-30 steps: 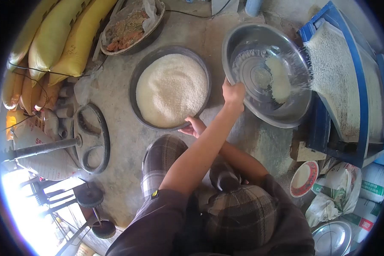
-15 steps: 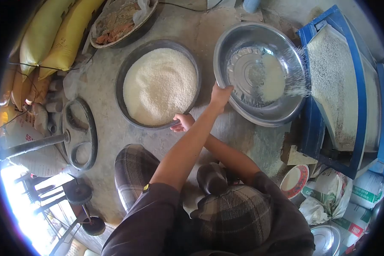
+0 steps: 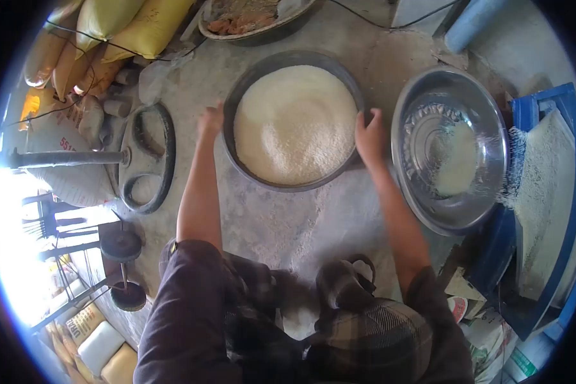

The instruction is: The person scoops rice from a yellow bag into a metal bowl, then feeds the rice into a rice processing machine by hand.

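Observation:
A wide dark basin [image 3: 293,187] heaped with white rice [image 3: 294,125] sits on the floor in front of me. My left hand [image 3: 211,120] is closed at its left rim, the fingertips partly hidden. On the opposite side, my right hand [image 3: 370,137] holds the right rim, thumb toward the rice. To the right, a shiny steel bowl [image 3: 422,208] has a smaller patch of rice in its bottom. Grains fall into this bowl from the sloping chute [image 3: 544,192] of a blue-framed machine [image 3: 560,256]; neither hand touches the bowl.
Full yellow sacks [image 3: 112,29] are stacked at the upper left. Beyond the basin stands a round pan [image 3: 262,32] of brownish stuff. A metal stand with a looped black base [image 3: 169,153] is at left, and a blue pipe [image 3: 473,29] at upper right.
My left hand has let go of the steel bowl and moved to the dark basin's left rim. My right hand has gone to its right rim, uncrossing my arms. The view has shifted.

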`<state>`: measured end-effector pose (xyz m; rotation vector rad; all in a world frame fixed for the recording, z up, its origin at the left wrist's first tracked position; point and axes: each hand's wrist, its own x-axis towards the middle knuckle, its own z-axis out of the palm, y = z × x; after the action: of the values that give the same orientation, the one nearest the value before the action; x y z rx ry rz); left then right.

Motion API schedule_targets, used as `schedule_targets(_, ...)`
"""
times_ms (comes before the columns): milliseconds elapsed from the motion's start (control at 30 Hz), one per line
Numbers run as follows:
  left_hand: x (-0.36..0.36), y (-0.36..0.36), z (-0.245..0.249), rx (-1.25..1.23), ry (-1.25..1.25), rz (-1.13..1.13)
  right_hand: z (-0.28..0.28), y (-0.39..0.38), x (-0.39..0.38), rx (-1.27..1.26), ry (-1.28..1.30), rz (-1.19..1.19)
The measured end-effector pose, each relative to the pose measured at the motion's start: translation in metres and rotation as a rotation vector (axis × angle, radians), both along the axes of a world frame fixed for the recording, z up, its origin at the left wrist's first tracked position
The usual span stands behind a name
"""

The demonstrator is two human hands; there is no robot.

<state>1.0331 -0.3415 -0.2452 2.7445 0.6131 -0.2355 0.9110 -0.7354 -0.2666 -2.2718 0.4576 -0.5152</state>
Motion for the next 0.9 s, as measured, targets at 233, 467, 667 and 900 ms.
schedule_targets(233, -0.023, 0.003, 0.009, -0.134, 0.094, -0.298, 0.011, -0.004, 0.038, -0.124, 0.358, 0.005)
schedule_targets(467, -0.132, 0.023, 0.038, -0.424, 0.078, -0.169, 0.001, -0.007, -0.036, -0.116, 0.323, 0.211)
schedule_targets(667, -0.256, 0.08, 0.114, -0.425, 0.149, 0.036, 0.125, 0.052, -0.13, -0.025, 0.525, 0.348)
schedule_targets(900, -0.387, 0.114, 0.291, -0.331, 0.258, 0.118, 0.302, 0.096, -0.215, 0.15, 0.816, 0.408)
